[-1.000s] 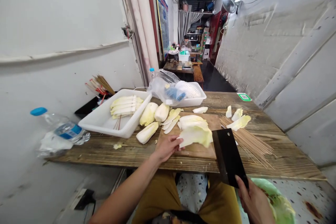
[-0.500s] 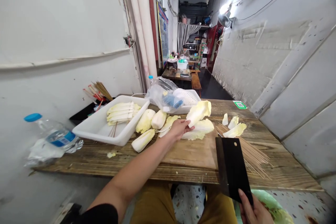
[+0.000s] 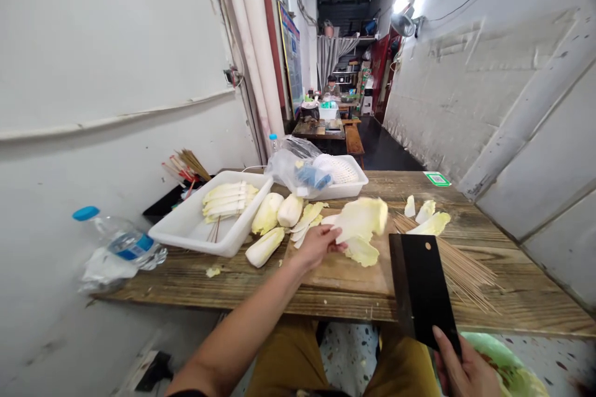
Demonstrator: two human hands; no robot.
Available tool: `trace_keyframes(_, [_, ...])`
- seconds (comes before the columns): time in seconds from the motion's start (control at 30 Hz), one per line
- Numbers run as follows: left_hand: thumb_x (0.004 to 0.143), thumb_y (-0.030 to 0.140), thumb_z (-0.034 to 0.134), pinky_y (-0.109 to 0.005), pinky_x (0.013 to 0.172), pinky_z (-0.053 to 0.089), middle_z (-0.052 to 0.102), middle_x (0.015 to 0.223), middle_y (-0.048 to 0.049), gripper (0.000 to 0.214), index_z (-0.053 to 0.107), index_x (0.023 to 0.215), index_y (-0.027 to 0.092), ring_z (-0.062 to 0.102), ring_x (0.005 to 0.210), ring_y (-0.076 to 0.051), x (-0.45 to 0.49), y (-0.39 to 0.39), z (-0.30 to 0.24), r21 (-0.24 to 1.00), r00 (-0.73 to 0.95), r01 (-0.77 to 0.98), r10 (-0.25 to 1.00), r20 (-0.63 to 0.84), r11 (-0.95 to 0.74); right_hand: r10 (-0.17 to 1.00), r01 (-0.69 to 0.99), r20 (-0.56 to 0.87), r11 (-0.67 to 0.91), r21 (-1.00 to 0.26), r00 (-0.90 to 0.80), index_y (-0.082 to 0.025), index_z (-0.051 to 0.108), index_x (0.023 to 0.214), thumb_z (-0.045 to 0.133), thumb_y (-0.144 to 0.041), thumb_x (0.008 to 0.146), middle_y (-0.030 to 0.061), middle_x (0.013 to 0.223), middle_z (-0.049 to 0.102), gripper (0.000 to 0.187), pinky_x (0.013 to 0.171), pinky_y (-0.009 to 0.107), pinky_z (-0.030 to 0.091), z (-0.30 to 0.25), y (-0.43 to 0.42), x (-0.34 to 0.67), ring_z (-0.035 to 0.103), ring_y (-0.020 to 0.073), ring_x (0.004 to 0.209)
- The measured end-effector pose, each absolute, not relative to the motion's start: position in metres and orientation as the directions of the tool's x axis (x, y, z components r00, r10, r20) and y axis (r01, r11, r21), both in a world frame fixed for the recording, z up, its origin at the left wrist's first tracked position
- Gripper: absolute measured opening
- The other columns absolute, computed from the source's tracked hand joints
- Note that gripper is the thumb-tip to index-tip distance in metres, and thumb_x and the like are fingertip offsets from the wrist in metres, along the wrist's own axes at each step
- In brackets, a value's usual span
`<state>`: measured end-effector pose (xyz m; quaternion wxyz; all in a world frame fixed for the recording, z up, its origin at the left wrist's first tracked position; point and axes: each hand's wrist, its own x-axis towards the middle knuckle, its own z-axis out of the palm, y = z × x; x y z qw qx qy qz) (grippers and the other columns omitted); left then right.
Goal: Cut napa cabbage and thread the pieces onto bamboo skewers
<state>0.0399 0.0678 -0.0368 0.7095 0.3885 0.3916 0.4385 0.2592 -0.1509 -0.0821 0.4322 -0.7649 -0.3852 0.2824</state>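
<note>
While a cleaver (image 3: 426, 288) is wrapped in the right grip (image 3: 465, 366), its blade slanting over the near edge of the surface (image 3: 209, 288), a cabbage leaf (image 3: 357, 218) is pinched at its pale end by the left grip (image 3: 320, 244), above the cutting board (image 3: 363, 278). Because only one end is held, the leaf could be torn or dropped. If the blade were swung left, a cut could be caused; if right, the skewers (image 3: 468, 270) could be scattered. Farther back, a white tray (image 3: 344, 189) is partly covered by a plastic bag (image 3: 285, 167).

Near you are two white rectangular plastic trays (image 3: 186, 229), three pale-yellow cabbage hearts (image 3: 265, 247), one black steel cleaver (image 3: 423, 285) and, right, three yellow-white leaf pieces (image 3: 432, 224).
</note>
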Motion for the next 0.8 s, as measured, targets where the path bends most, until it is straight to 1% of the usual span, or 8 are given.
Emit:
trace_keyframes(0.13, [0.067,0.035,0.074,-0.021,0.043,0.046,0.064,0.056,-0.0018,0.031,0.065,0.085,0.012,0.059,0.044,-0.012,0.013,0.04,-0.063,0.964,0.424,-0.015,0.875,-0.235,0.266,0.838,0.418,-0.045,-0.317,-0.851,0.544,-0.024,0.051,0.062,0.043,-0.057,0.083,-0.0024,0.041,0.049,0.04,0.037,0.027,0.037,-0.083,-0.155,0.256,0.047,0.0163,0.035])
trace_keyframes(0.23, [0.071,0.043,0.067,-0.021,0.04,0.04,0.059,0.047,-0.0011,0.032,0.067,0.081,0.013,0.054,0.039,-0.013,-0.009,0.039,-0.077,0.957,0.444,0.242,0.859,-0.256,0.161,0.869,0.61,0.049,-0.304,-0.732,0.493,-0.024,0.056,0.07,0.042,-0.058,0.083,-0.0009,0.042,0.053,0.039,0.038,0.028,0.038,-0.078,-0.154,0.266,0.051,0.0184,0.037])
trace_keyframes(0.33, [0.071,0.044,0.066,-0.023,0.042,0.04,0.058,0.049,-0.0004,0.033,0.068,0.086,0.014,0.053,0.04,-0.014,-0.023,0.042,-0.08,0.948,0.363,0.288,0.9,-0.24,0.137,0.929,0.825,0.185,-0.177,-0.536,0.32,-0.021,0.062,0.085,0.039,-0.06,0.083,0.0049,0.055,0.065,0.045,0.042,0.03,0.041,-0.066,-0.143,0.274,0.061,0.0231,0.046])
trace_keyframes(0.4, [0.074,0.043,0.065,-0.027,0.054,0.045,0.061,0.061,-0.0035,0.034,0.067,0.093,0.016,0.058,0.053,-0.018,-0.027,0.04,-0.078,0.926,0.229,0.377,0.969,-0.092,-0.001,0.965,0.907,0.224,-0.03,-0.42,0.136,-0.021,0.062,0.091,0.037,-0.057,0.087,0.0068,0.067,0.07,0.044,0.047,0.03,0.043,-0.054,-0.13,0.272,0.066,0.0237,0.055])
trace_keyframes(0.47, [0.079,0.041,0.061,-0.033,0.071,0.047,0.064,0.077,-0.0092,0.03,0.066,0.096,0.017,0.061,0.075,-0.024,-0.029,0.031,-0.077,0.799,0.141,0.556,0.974,0.18,-0.228,0.976,0.938,0.212,0.11,-0.328,-0.041,-0.022,0.061,0.092,0.034,-0.05,0.091,0.0052,0.071,0.071,0.039,0.051,0.028,0.044,-0.041,-0.116,0.265,0.067,0.0213,0.058])
trace_keyframes(0.57, [0.088,0.031,0.048,-0.04,0.087,0.043,0.064,0.096,-0.0138,0.024,0.065,0.099,0.017,0.057,0.096,-0.026,-0.028,0.015,-0.086,0.487,0.355,0.659,0.808,0.471,-0.573,0.964,0.95,0.172,0.239,-0.204,-0.205,-0.022,0.058,0.084,0.029,-0.045,0.095,0.0027,0.063,0.067,0.039,0.048,0.026,0.04,-0.024,-0.098,0.248,0.064,0.0184,0.052])
trace_keyframes(0.67, [0.092,0.021,0.038,-0.042,0.091,0.043,0.064,0.105,-0.0142,0.029,0.062,0.108,0.016,0.055,0.104,-0.024,-0.025,0.007,-0.104,0.31,0.615,0.507,0.59,0.524,-0.804,0.948,0.953,0.162,0.29,-0.088,-0.274,-0.021,0.054,0.077,0.024,-0.045,0.096,0.0021,0.054,0.062,0.043,0.043,0.026,0.033,-0.014,-0.085,0.233,0.06,0.0175,0.045])
trace_keyframes(0.8, [0.092,0.018,0.035,-0.044,0.09,0.046,0.065,0.102,-0.0147,0.032,0.06,0.111,0.014,0.056,0.102,-0.023,-0.02,0.008,-0.124,0.245,0.633,0.496,0.54,0.555,-0.833,0.933,0.94,0.12,0.342,0.003,-0.34,-0.021,0.052,0.076,0.023,-0.042,0.096,-0.0002,0.049,0.058,0.041,0.042,0.024,0.027,-0.011,-0.074,0.221,0.057,0.015,0.04])
